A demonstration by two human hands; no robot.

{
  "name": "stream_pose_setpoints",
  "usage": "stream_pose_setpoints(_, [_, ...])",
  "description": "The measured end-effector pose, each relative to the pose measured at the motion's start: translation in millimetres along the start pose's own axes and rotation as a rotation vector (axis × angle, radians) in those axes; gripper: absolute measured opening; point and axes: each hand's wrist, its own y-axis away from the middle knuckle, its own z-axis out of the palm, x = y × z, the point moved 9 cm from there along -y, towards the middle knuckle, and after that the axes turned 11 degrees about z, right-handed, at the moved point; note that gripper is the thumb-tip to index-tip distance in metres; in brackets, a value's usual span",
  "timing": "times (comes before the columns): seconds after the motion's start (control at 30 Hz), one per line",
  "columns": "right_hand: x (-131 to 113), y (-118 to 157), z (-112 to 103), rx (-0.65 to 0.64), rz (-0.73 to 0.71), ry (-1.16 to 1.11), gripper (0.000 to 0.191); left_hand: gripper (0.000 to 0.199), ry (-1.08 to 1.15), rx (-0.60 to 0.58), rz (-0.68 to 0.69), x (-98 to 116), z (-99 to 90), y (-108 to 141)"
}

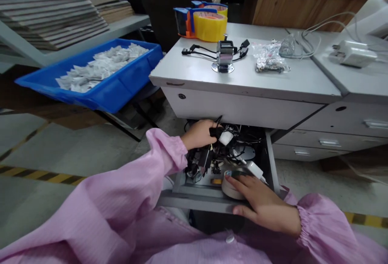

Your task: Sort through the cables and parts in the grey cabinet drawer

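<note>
An open drawer (200, 203) full of tangled cables and small parts is in front of me. My left hand (200, 134) reaches in at its left side, fingers closed around a black cable bundle (216, 132). Beside those fingers lies a white plug-like block (226, 138). Over the drawer's front edge is my right hand (263, 203), its fingers stretched over a roll of tape (232, 189) and its thumb outside the front panel. A white power adapter (254, 170) lies just behind that hand. Part of the roll is hidden under the fingers.
On the white cabinet top (194, 68) stand yellow tape dispensers (210, 25), a chrome stand (224, 55) with black cables, a bag of small parts (271, 58) and a white adapter (357, 53). To the left is a blue bin (121, 90) of small packets. Stacked boards (51, 17) lie behind it.
</note>
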Motion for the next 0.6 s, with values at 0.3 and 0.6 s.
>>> stream_pose_setpoints(0.3, [8.8, -20.9, -4.4, -0.020, 0.075, -0.051, 0.067, 0.030, 0.190, 0.041, 0.045, -0.7, -24.4, -12.0])
stream_pose_setpoints(0.6, [-29.7, 11.2, -34.3, 0.458, -0.252, 0.092, 0.034, 0.028, 0.365, 0.034, 0.037, -10.5, -24.9, -4.4])
